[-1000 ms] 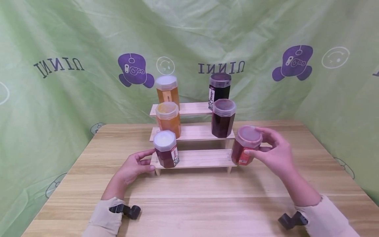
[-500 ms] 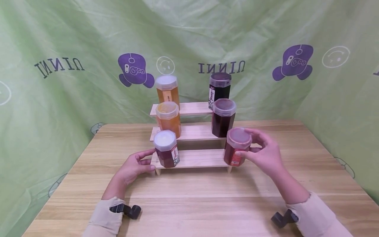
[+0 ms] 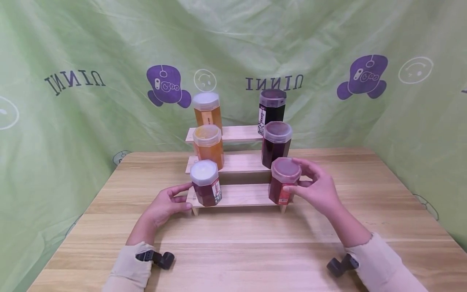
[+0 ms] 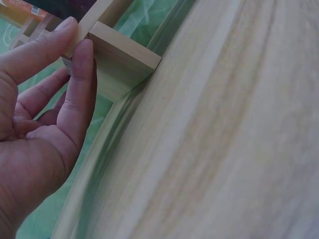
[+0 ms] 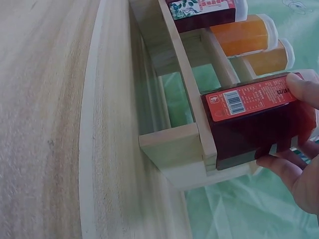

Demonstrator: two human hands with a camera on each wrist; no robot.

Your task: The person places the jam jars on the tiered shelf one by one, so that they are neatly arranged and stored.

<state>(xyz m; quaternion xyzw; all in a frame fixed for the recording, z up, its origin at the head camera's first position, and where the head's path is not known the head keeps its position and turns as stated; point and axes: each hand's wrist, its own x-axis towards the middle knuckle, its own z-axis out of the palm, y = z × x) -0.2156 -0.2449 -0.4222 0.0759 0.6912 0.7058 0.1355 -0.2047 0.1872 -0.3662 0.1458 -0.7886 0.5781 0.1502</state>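
My right hand (image 3: 318, 190) grips a jar of dark red jam (image 3: 279, 190) by its upper part, thumb in front and fingers behind. The jar stands upright at the right end of the lowest board of a three-tier wooden display stand (image 3: 244, 195). In the right wrist view the jar's base (image 5: 239, 159) meets the board, its red barcode label (image 5: 249, 98) facing up. At the stand's left end my left hand (image 3: 164, 207) pinches the lowest board's end between thumb and fingers. Beside it stands a white-lidded dark red jar (image 3: 206, 194).
Two orange jars, the middle one (image 3: 209, 152) and the top one (image 3: 208, 117), stand on the left of the upper tiers. Opposite them are two dark jars, the middle one (image 3: 276, 152) and the top one (image 3: 274, 111). A green curtain (image 3: 233, 36) hangs behind the wooden table (image 3: 233, 259).
My right hand has moved left with the dark red jar, from beyond the stand's right edge onto the lowest board's right end. The left hand keeps its place.
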